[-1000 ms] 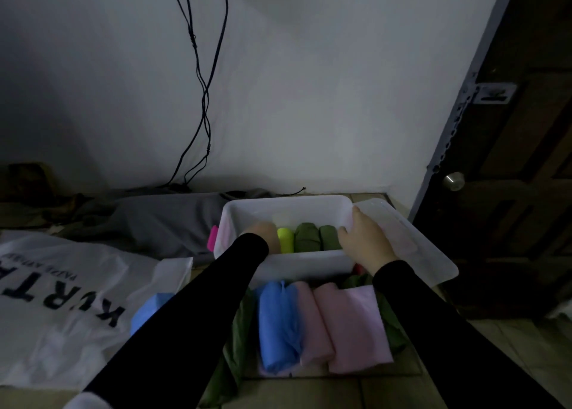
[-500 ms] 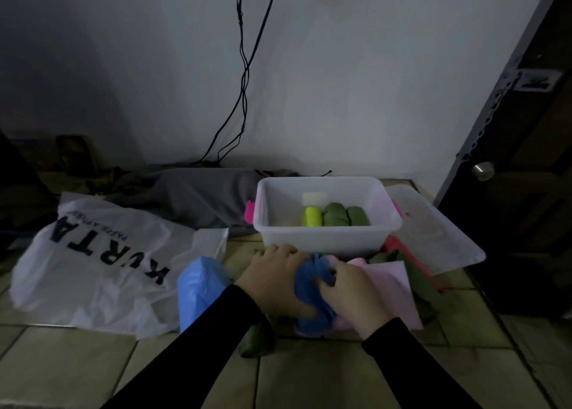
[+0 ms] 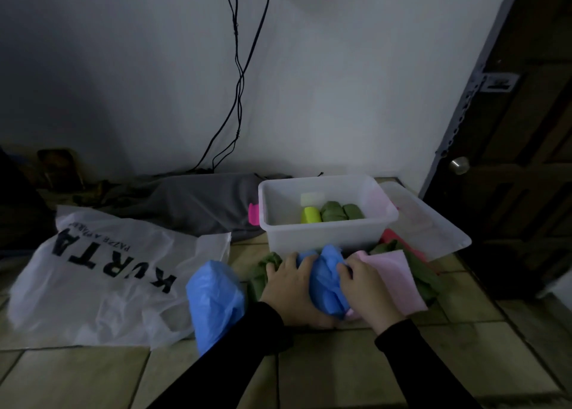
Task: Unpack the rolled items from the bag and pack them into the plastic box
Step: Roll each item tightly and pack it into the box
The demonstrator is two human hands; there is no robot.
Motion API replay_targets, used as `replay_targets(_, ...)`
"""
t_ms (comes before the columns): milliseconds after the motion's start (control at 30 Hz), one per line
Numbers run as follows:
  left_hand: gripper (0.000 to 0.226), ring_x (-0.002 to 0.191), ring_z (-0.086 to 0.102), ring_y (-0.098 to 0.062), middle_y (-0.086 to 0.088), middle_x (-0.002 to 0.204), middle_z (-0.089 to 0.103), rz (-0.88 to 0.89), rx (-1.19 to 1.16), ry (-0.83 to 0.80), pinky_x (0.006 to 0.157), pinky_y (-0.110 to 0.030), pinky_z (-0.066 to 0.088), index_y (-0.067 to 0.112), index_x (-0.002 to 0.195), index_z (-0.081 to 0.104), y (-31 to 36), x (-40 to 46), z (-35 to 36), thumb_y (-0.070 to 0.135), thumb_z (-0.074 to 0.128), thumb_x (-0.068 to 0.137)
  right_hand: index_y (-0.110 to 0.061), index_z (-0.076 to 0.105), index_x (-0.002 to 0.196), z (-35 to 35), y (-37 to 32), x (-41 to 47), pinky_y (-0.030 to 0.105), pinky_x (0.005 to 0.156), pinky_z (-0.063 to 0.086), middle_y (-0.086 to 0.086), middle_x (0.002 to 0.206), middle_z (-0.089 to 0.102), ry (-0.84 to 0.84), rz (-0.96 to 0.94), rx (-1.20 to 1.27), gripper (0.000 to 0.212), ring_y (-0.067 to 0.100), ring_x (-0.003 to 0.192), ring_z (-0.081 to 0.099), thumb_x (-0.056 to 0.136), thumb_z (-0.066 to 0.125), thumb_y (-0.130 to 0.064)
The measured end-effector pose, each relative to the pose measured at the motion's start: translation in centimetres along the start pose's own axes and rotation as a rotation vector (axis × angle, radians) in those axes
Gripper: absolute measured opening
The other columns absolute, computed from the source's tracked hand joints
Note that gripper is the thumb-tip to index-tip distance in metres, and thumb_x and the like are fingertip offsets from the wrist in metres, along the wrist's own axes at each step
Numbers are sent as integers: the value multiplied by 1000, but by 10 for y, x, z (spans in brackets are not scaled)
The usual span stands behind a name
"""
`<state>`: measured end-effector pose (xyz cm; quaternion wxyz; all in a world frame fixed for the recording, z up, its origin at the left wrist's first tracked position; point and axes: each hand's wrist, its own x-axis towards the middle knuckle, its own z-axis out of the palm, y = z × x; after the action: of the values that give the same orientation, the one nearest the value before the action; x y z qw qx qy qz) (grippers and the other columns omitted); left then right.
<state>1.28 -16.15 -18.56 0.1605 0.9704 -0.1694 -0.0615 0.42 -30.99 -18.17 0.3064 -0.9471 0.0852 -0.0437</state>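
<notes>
Blue rolled item (image 3: pixel 326 280), crumpled and soft, lying on the tiled floor (image 3: pixel 340 374) just near of the white plastic box (image 3: pixel 325 232). Left hand (image 3: pixel 291 291) curled around its left side; right hand (image 3: pixel 368 288) gripping its right side, fingers bent into the fabric. Inside the box, far right: one yellow roll (image 3: pixel 310 215) beside two green rolls (image 3: pixel 340 212). Pink folded cloth (image 3: pixel 393 272) touching the blue item at right. White printed bag (image 3: pixel 102 275) lying flat at left, with a second blue bundle (image 3: pixel 215 297), possibly plastic, near its right edge.
</notes>
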Motion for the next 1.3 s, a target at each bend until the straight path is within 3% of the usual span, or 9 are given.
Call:
replay_targets(133,109,126,38,-18,11,136,33,95,-232,163,106,-45,29,45,138,19,4,-10,-30,75,65,44,-8,59,112,-30,-16,-4,39,84,50,15,106,67,-107,437,1050,39,32,103,60,94,50,-41)
replay_targets(233,96,121,39,-12,14,128,33,159,-558,369,100,-35,41,49,130,28,15,-19,-60,65,72,46,-9,64,118,-51,-28,-11,52,96,45,24,112,68,-303,484,1873,77,41,111,59,80,42,-73)
replay_targets(333,91,122,41,-9,16,128,33,171,-784,459,100,-35,44,45,130,32,17,-18,-74,58,74,49,-6,71,110,-51,-60,-24,54,96,46,24,113,67,-461,354,1842,77,42,109,62,55,77,-59)
replay_targets(433,93,120,49,-14,13,131,35,198,-861,438,94,-40,51,46,130,31,16,-16,-78,52,79,51,7,57,116,-46,-81,-17,44,62,58,30,100,66,-472,462,1950,95,41,94,64,35,94,-26)
replay_targets(567,94,106,57,-5,10,128,42,187,-967,474,78,-18,53,52,127,31,8,-20,-79,47,81,47,9,39,136,-55,-82,5,47,87,46,31,127,53,-213,604,1798,53,44,116,51,101,37,-32)
replay_targets(700,103,110,57,-9,13,132,42,204,-878,483,84,-33,57,42,137,34,-3,-19,-82,45,84,48,5,36,141,-70,-81,14,45,94,35,24,144,41,-196,551,1856,44,37,134,39,104,30,-18)
replay_targets(1033,100,127,48,-10,5,142,40,325,-953,402,95,-25,47,35,138,35,-13,-6,-103,34,84,50,4,40,137,-101,-100,25,46,95,42,23,136,51,-208,443,1864,41,35,125,50,103,33,-18)
replay_targets(1133,102,124,52,-10,7,141,41,291,-917,266,100,-32,48,34,139,35,-19,-3,-101,37,85,50,0,50,127,-108,-110,20,37,72,59,15,100,70,-259,248,1706,39,24,86,71,102,36,-26)
replay_targets(1300,108,123,45,-5,15,135,35,314,-521,174,97,-29,49,28,140,33,-14,0,-125,51,78,44,-9,61,111,-92,-140,0,41,78,55,15,105,68,-107,153,1225,30,26,90,66,100,44,-31)
